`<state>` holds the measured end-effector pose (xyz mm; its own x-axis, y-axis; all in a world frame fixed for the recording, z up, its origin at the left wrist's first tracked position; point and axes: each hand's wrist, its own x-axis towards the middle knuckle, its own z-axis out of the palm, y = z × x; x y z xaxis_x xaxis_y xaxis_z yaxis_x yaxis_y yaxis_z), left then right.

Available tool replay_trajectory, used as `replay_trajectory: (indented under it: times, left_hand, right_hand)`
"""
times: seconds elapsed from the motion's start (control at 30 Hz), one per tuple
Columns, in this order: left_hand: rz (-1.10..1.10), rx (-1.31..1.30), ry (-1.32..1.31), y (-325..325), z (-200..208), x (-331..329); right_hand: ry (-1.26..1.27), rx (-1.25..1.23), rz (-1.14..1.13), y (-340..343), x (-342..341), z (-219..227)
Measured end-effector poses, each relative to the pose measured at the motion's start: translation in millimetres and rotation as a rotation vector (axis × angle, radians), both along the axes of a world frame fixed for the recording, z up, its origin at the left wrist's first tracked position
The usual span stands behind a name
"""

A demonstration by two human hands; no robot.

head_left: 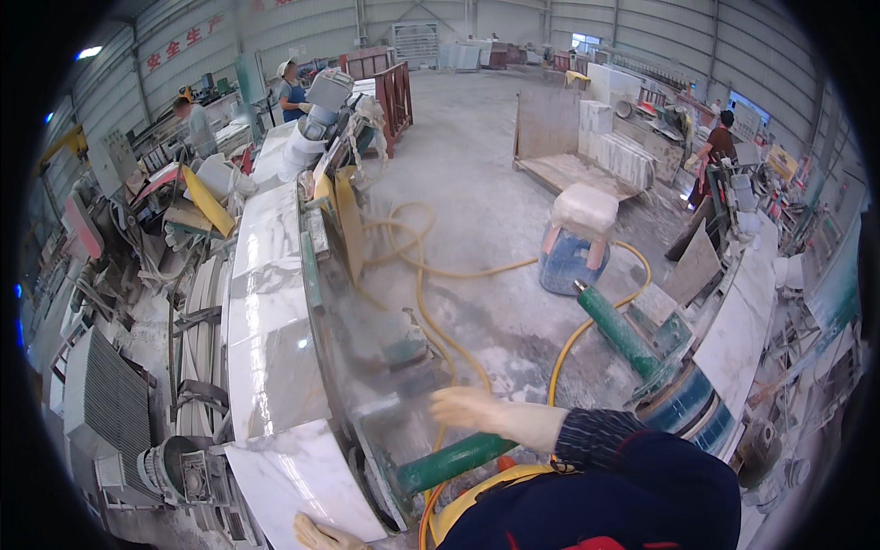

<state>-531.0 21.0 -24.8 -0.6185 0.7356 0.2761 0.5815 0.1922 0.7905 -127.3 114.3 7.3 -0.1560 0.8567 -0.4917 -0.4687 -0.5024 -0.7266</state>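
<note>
Touching nearest white slab (pixel 298 472): left hand (pixel 325 533), grip unclear; right hand (pixel 472 410) outstretched, empty, apart; slab row (pixel 264 246) runs forward.

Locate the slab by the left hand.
At lower left in the head view, the slab lies at the near end of the slab row, the left hand at its near edge.

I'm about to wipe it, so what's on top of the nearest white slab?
On the white slab, the left hand shows near the lower edge; stone beneath it is hidden.

Left fingers (pixel 306 529) on white slab (pixel 305 477)
</note>
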Motion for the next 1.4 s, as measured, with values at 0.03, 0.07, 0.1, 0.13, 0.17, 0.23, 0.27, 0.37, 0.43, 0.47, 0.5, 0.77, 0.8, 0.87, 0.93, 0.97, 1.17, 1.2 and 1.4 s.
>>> replay_trajectory:
  times: [0.03, 0.07, 0.1, 0.13, 0.17, 0.23, 0.27, 0.37, 0.43, 0.47, 0.5, 0.77, 0.8, 0.87, 0.93, 0.97, 1.17, 1.2, 1.4]
  left_hand:
    - [0.008, 0.011, 0.042, 1, -4, -1]
    - [0.017, 0.026, 0.084, 2, -9, -2]
    - [0.027, 0.04, 0.127, 3, -15, -3]
    - [0.03, 0.069, 0.151, 4, -19, -7]
    - [0.02, 0.081, 0.18, 3, -25, -9]
    - [0.004, 0.11, 0.229, 1, -34, -15]
    - [-0.003, 0.115, 0.258, -1, -38, -17]
    - [-0.02, 0.103, 0.403, -6, -46, -24]
    - [-0.022, 0.04, 0.617, -9, -49, -25]
    - [-0.022, 0.005, 0.727, -11, -49, -25]
    - [-0.023, -0.003, 0.765, -11, -49, -23]
    - [0.008, 0.199, 0.15, -25, -39, -16]
    - [0.023, 0.195, 0.13, -29, -38, -17]
    - [0.043, 0.194, 0.101, -35, -38, -20]
    - [0.059, 0.19, 0.066, -38, -38, -22]
    - [0.073, 0.185, 0.05, -38, -37, -25]
    - [0.071, 0.185, -0.084, -35, -25, -26]
    - [0.063, 0.182, -0.119, -34, -23, -25]
    - [-0.055, 0.175, -0.548, -12, -15, 2]
  right_hand:
    - [0.037, 0.014, 0.132, 13, -30, 6]
    - [0.036, 0.034, 0.226, 25, -59, 9]
    - [0.047, 0.062, 0.277, 33, -88, 10]
    - [-0.008, 0.032, 0.292, 42, -117, 10]
    - [0.021, -0.011, 0.281, 49, -141, 10]
    - [0.029, 0.032, 0.324, 51, -175, 11]
    - [0.001, -0.023, 0.35, 50, -190, 11]
    - [0.152, 0.003, 0.445, 44, -203, 14]
    - [0.145, -0.045, 0.43, 43, -209, 19]
    - [0.11, -0.057, 0.468, 46, -212, 22]
    - [0.074, -0.07, 0.512, 49, -215, 25]
    - [0.16, 0.171, 0.672, 47, -207, 31]
    - [0.171, 0.139, 0.677, 47, -208, 25]
    - [0.173, 0.061, 0.645, 55, -219, 15]
    - [0.118, -0.077, 0.545, 49, -239, 3]
    - [0.122, -0.014, 0.543, 40, -245, 0]
    - [-0.369, 0.357, 0.712, -3, -245, 48]
    - [-0.377, 0.366, 0.703, -10, -238, 59]
    - [-0.221, 0.321, 0.472, -46, -150, 70]
